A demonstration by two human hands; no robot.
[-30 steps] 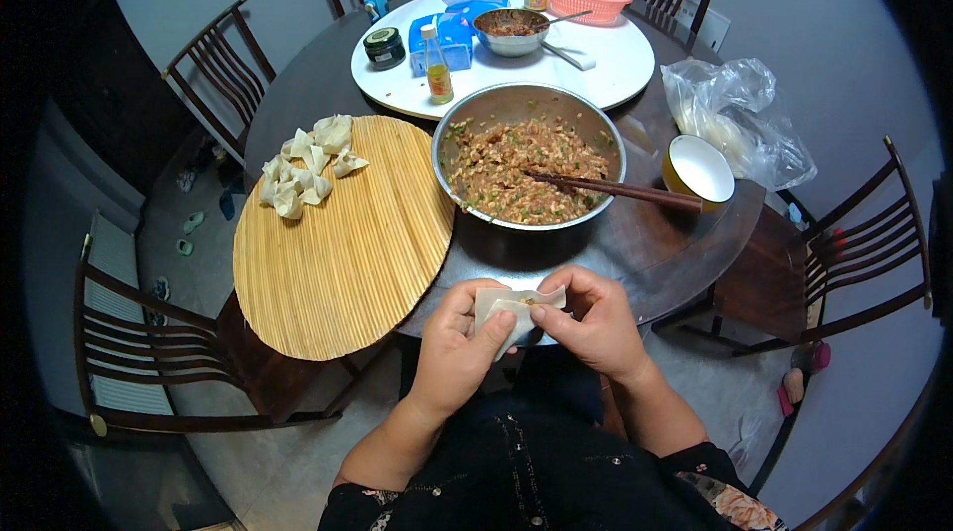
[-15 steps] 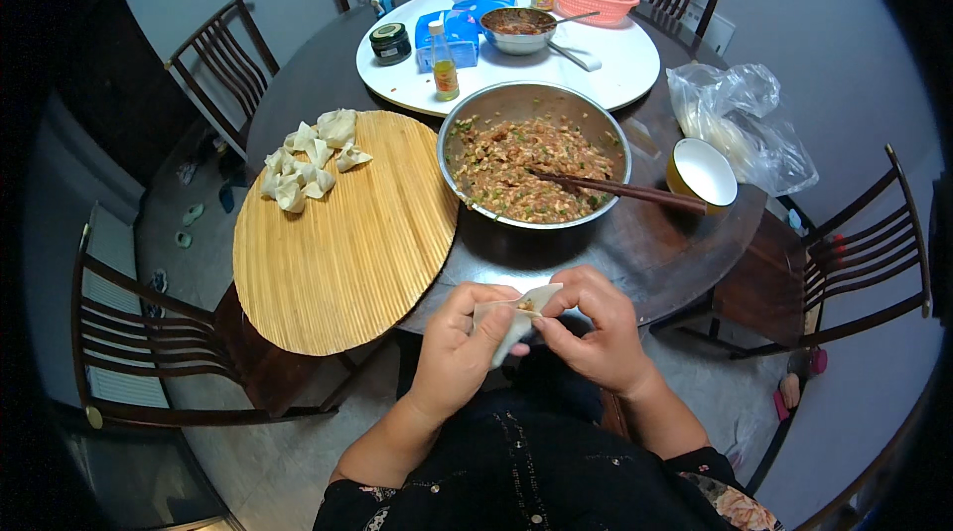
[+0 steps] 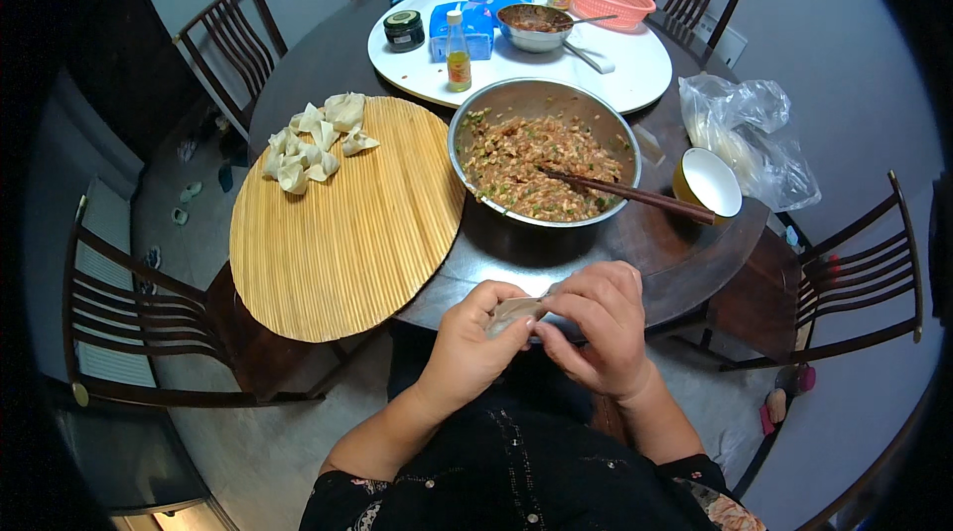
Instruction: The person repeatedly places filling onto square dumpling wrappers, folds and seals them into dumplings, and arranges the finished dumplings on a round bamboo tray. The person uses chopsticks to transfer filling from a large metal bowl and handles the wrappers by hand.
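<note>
A thin pale dumpling wrapper [image 3: 513,310] is pinched between my two hands, just off the table's near edge. My left hand [image 3: 474,335] grips its left side with thumb and fingers. From the right, my right hand [image 3: 604,325] pinches the other edge; the filling is hidden by the folded dough. Beyond my hands stands a steel bowl [image 3: 459,159] of minced filling [image 3: 541,164], with dark chopsticks [image 3: 635,196] leaning over its right rim. Several folded dumplings [image 3: 310,146] sit grouped at the far left of a round slatted board [image 3: 347,243].
A yellow-and-white bowl [image 3: 711,182] and a clear plastic bag [image 3: 759,139] lie to the right. On the white turntable [image 3: 417,74] are an oil bottle [image 3: 458,53], a dark jar [image 3: 404,31], a smaller metal bowl [image 3: 536,40] and a pink basket [image 3: 611,1]. Wooden chairs [image 3: 854,273] surround the table.
The wrapper has been folded over, and its filling no longer shows. My hands have stayed close together while the right fingers have shifted along the dough. The view has shifted slightly.
</note>
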